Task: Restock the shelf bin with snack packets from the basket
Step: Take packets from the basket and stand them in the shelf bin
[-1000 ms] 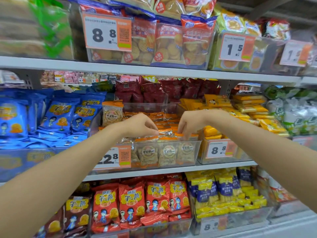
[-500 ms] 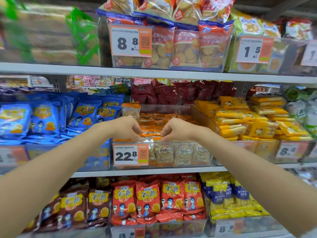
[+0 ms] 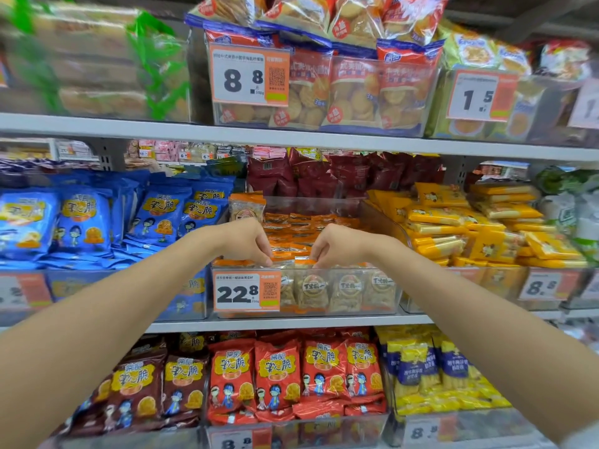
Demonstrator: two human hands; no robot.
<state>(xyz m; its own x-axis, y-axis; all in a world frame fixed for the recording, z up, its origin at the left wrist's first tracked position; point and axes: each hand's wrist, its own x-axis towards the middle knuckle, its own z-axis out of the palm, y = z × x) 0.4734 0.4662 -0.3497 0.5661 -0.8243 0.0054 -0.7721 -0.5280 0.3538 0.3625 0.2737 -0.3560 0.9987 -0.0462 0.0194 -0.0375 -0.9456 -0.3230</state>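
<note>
A clear plastic shelf bin with a 22.8 price tag stands on the middle shelf. It holds several small orange-topped snack packets standing in rows. My left hand and my right hand both reach over the bin's front edge. Their fingertips pinch the orange top edges of packets in the front row, close together. The basket is out of view.
Blue snack bags fill the bin to the left, yellow packets the bin to the right. The upper shelf hangs just above my hands. Red bags sit on the shelf below.
Both hands have drawn toward the front row and closer together, fingers curling onto the packet tops. My view has shifted so the bin sits further right.
</note>
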